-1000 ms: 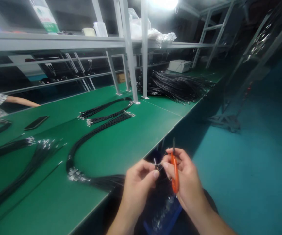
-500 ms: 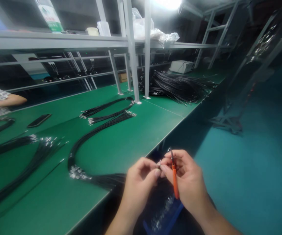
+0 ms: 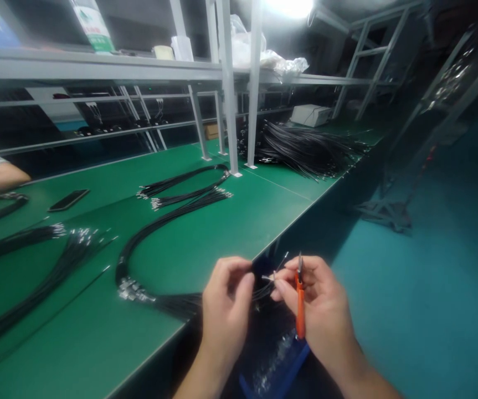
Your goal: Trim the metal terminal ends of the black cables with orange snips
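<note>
My right hand [image 3: 319, 302] has orange-handled pliers [image 3: 301, 305] tucked in its palm, jaws upward. Between its thumb and index finger it pinches a small pale piece [image 3: 269, 277] at the end of a black cable; the exact shape is too small to tell. Just to the left, my left hand [image 3: 227, 302] is empty, its thumb and curled fingers apart. A bundle of black cables [image 3: 176, 303] runs from the green table over its edge and passes behind my left hand. Silvery connectors [image 3: 130, 290] cluster where that bundle bends.
Below my hands is a blue bin [image 3: 292, 368] with small shiny pieces. Other cable bundles [image 3: 26, 293] and a phone [image 3: 69, 200] lie on the green table [image 3: 263, 221]. A large cable pile [image 3: 305, 147] lies beyond the shelf posts [image 3: 228, 111]. Another person's arm [image 3: 4, 176] rests at left.
My left hand has let go of the small piece and moved left, its fingers parting. My right hand keeps the piece and the pliers, nearly in place.
</note>
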`<state>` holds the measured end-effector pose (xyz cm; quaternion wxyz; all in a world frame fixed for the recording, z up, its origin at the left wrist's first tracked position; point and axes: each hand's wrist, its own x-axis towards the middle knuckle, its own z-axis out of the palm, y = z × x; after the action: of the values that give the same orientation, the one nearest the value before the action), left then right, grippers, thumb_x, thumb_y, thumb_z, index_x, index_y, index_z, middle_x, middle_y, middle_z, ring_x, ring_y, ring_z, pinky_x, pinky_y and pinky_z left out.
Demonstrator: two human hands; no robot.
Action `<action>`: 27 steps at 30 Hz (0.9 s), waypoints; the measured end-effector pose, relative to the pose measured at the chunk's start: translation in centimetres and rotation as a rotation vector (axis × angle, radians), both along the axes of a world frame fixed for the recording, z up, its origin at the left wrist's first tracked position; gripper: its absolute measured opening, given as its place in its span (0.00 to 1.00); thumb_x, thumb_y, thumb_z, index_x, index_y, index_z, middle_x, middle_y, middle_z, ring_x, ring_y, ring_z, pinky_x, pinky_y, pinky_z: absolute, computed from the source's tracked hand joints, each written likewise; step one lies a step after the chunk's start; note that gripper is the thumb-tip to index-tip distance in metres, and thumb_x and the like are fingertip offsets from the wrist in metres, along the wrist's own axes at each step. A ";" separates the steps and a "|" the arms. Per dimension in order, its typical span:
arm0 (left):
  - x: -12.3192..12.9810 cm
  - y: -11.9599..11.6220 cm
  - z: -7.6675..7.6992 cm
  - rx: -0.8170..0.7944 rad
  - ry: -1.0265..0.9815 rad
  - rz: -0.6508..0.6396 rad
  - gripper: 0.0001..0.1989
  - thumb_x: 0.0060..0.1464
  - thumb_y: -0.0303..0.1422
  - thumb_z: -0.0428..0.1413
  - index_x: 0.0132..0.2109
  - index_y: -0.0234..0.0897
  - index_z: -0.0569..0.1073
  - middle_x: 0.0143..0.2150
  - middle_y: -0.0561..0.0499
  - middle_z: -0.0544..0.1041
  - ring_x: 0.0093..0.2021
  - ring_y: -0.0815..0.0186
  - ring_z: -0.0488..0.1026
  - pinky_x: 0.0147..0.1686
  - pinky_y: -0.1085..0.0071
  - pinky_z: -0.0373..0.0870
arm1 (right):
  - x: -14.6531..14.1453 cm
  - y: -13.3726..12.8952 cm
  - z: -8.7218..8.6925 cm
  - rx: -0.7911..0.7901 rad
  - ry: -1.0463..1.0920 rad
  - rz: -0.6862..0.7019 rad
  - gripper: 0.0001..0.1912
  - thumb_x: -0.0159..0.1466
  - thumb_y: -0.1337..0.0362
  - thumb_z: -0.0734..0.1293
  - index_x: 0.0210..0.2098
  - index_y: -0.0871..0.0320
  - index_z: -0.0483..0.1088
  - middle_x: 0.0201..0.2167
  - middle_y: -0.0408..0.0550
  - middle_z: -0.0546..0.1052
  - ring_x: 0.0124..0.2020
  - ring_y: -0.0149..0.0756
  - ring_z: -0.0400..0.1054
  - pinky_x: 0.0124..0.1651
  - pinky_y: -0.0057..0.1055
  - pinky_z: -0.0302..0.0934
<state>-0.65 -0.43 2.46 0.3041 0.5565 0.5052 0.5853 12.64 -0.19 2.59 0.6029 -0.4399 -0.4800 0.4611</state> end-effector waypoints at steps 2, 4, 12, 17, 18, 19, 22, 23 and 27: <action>-0.1 -0.3 0.2 0.157 0.228 0.036 0.13 0.53 0.25 0.55 0.45 0.42 0.76 0.42 0.48 0.75 0.41 0.63 0.72 0.41 0.71 0.68 | 0.0 -0.1 -0.1 0.006 -0.035 -0.009 0.09 0.57 0.66 0.70 0.35 0.52 0.66 0.27 0.40 0.74 0.25 0.31 0.70 0.30 0.28 0.67; 0.1 -0.4 0.2 0.250 0.356 0.041 0.16 0.52 0.24 0.56 0.45 0.44 0.78 0.45 0.46 0.76 0.41 0.61 0.74 0.40 0.70 0.69 | -0.1 -0.1 -0.1 0.013 -0.064 -0.021 0.09 0.58 0.66 0.70 0.35 0.52 0.66 0.27 0.40 0.74 0.27 0.31 0.70 0.30 0.28 0.67; -0.1 -0.3 -0.2 0.109 0.307 0.075 0.10 0.52 0.27 0.57 0.38 0.44 0.80 0.42 0.46 0.78 0.42 0.59 0.74 0.42 0.68 0.68 | -0.3 -0.2 -0.1 0.035 -0.099 -0.063 0.08 0.59 0.67 0.69 0.35 0.52 0.65 0.28 0.40 0.74 0.26 0.31 0.70 0.29 0.27 0.66; 0.2 -0.6 0.1 -0.240 -0.096 -0.287 0.03 0.53 0.32 0.57 0.35 0.37 0.75 0.33 0.50 0.77 0.34 0.64 0.73 0.36 0.72 0.69 | -0.2 -0.3 -0.1 0.090 -0.125 -0.053 0.09 0.59 0.68 0.69 0.35 0.51 0.65 0.28 0.39 0.75 0.31 0.32 0.71 0.34 0.27 0.66; 0.4 -0.7 0.1 -0.264 -0.152 -0.292 0.03 0.52 0.32 0.58 0.33 0.36 0.75 0.31 0.51 0.76 0.32 0.66 0.72 0.34 0.73 0.68 | -0.2 -0.3 -0.1 0.092 -0.126 -0.044 0.09 0.59 0.68 0.69 0.35 0.51 0.65 0.28 0.40 0.75 0.31 0.32 0.72 0.34 0.27 0.67; 0.5 -0.7 0.0 -0.275 -0.192 -0.279 0.04 0.51 0.32 0.59 0.31 0.35 0.74 0.28 0.52 0.75 0.29 0.68 0.70 0.31 0.75 0.67 | -0.2 -0.3 -0.2 0.097 -0.130 -0.036 0.09 0.59 0.68 0.69 0.35 0.50 0.65 0.29 0.40 0.75 0.31 0.32 0.72 0.34 0.27 0.67; 0.9 -0.8 -0.1 -0.291 -0.272 -0.259 0.06 0.50 0.32 0.60 0.29 0.34 0.73 0.23 0.55 0.71 0.23 0.72 0.64 0.24 0.78 0.62 | -0.4 -0.4 -0.8 0.162 -0.154 -0.049 0.10 0.59 0.69 0.69 0.37 0.49 0.66 0.30 0.40 0.76 0.33 0.33 0.73 0.35 0.28 0.68; 1.0 -0.8 -0.1 -0.291 -0.296 -0.262 0.06 0.49 0.31 0.61 0.28 0.34 0.73 0.23 0.55 0.70 0.22 0.73 0.64 0.23 0.78 0.61 | -0.5 -0.4 -1.1 0.202 -0.170 -0.068 0.11 0.59 0.70 0.69 0.37 0.49 0.66 0.31 0.40 0.76 0.34 0.34 0.73 0.36 0.29 0.68; 1.2 -1.1 -0.1 -0.277 -0.392 -0.287 0.06 0.49 0.31 0.61 0.28 0.34 0.73 0.22 0.56 0.71 0.22 0.74 0.65 0.24 0.79 0.63 | -0.7 -0.5 -2.2 0.347 -0.269 -0.161 0.17 0.57 0.73 0.69 0.41 0.48 0.67 0.33 0.41 0.76 0.35 0.36 0.73 0.38 0.32 0.67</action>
<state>0.53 -1.49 2.35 0.5491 0.4516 0.4280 0.5580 11.94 -0.66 0.42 0.6348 -0.4240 -0.5916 0.2592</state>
